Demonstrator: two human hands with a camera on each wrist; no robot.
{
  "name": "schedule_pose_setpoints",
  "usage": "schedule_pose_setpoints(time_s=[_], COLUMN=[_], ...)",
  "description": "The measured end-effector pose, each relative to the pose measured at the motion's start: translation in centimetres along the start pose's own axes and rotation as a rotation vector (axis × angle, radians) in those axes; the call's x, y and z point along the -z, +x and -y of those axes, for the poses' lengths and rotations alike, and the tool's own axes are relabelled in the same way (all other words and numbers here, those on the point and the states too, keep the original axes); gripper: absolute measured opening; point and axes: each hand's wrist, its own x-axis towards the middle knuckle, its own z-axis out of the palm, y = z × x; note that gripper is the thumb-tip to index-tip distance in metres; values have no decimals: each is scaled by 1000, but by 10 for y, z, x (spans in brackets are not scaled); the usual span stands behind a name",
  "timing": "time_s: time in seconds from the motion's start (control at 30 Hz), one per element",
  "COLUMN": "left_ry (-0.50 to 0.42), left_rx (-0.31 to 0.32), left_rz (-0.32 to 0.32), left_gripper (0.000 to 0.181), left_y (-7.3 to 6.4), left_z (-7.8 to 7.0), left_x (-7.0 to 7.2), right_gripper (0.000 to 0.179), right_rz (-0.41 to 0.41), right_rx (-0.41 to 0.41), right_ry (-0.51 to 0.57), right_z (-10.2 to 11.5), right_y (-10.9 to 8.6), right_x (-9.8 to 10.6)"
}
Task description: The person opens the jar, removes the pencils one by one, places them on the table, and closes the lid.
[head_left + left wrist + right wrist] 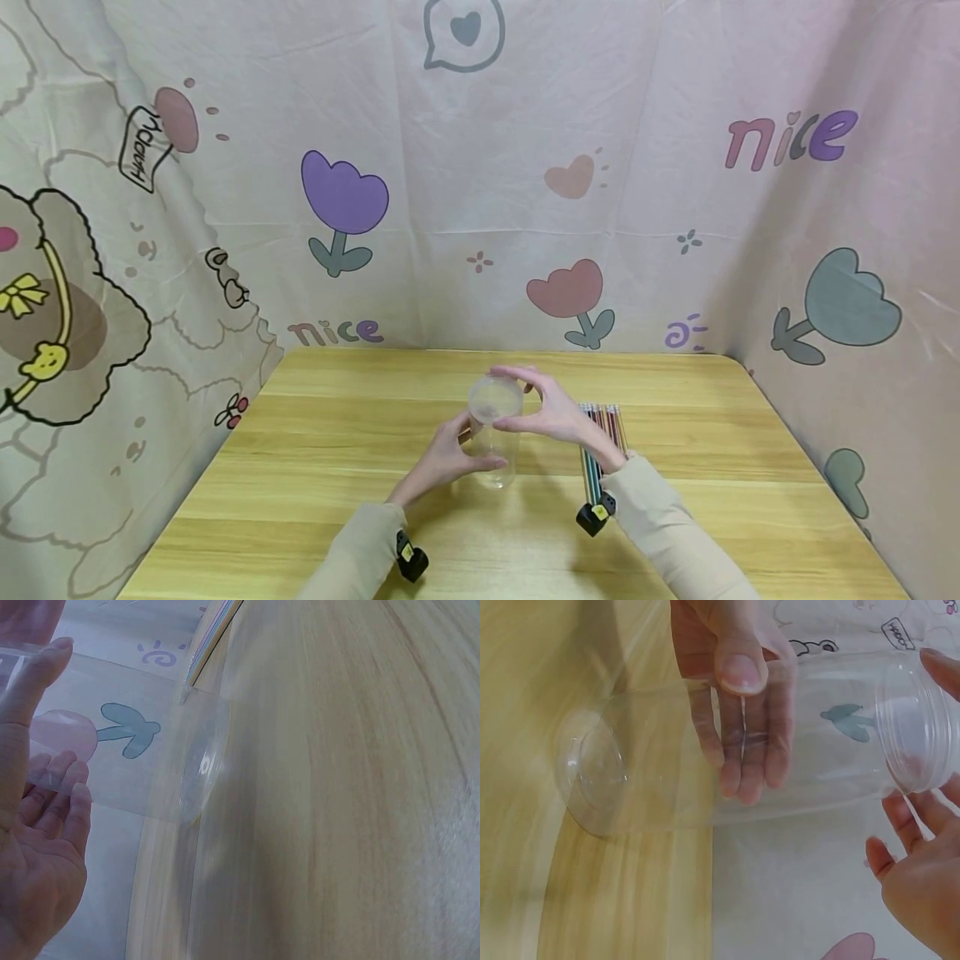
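Note:
A tall clear plastic jar (497, 458) stands upright between my two hands, with a pale translucent lid (495, 398) on top. My left hand (438, 457) grips the jar's body, thumb on the near side and fingers round the far side, seen through the clear wall in the right wrist view. My right hand (553, 410) holds the lid by its rim, thumb at the front and fingers at the back. Through the see-through wall no contents show. The jar's rounded base (592, 769) is close over the tabletop.
Several colored pencils (621, 429) lie side by side on the wooden table (330, 433), right of the jar and partly under my right forearm. A printed cloth (450, 167) hangs behind the table and along both sides.

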Motion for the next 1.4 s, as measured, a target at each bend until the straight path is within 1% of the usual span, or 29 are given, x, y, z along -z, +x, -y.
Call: schedule_pose_setpoints(time_s=[0.2,0.33,0.47,0.63,0.73,0.83,0.9,0.97,1.07,1.17,1.27,1.33,1.4], left_ry=[3,7,7,5,1,-7,-11,-16,-19,-23,-19,-15,-10], left_rx=[-4,-9,-16,-7,2,8,9,7,1,-9,-16,-17,-16], left_rz=[1,0,-1,1,1,1,1,2,0,-2,-3,-3,-2], left_gripper=[84,86,85,83,83,82,83,84,84,83,82,81,81], left_y=[0,0,0,0,0,0,0,0,0,0,0,0,-1], left_z=[0,0,0,1,1,1,0,-1,-2,-2,-2,-2,-2], left_x=[0,0,1,1,1,1,0,0,0,0,0,0,0], right_gripper=[72,70,75,83,79,73,70,70,74,79,84,85,84], right_rz=[-54,-69,-42,21,58,85,78,51,-1,-30,-19,6,46], right_rx=[-29,-41,-52,28,62,59,44,25,1,-16,-22,-23,-10], right_ry=[-17,-14,-2,62,107,124,106,73,20,-3,1,33,91], right_z=[0,1,1,1,0,-1,-1,-1,-2,-2,-1,0,0], right_y=[0,-1,-2,-1,-1,-1,-1,-2,-2,-2,-2,-3,-4], right_x=[-7,-9,-7,-1,2,3,3,1,-2,-5,-5,-2,0])
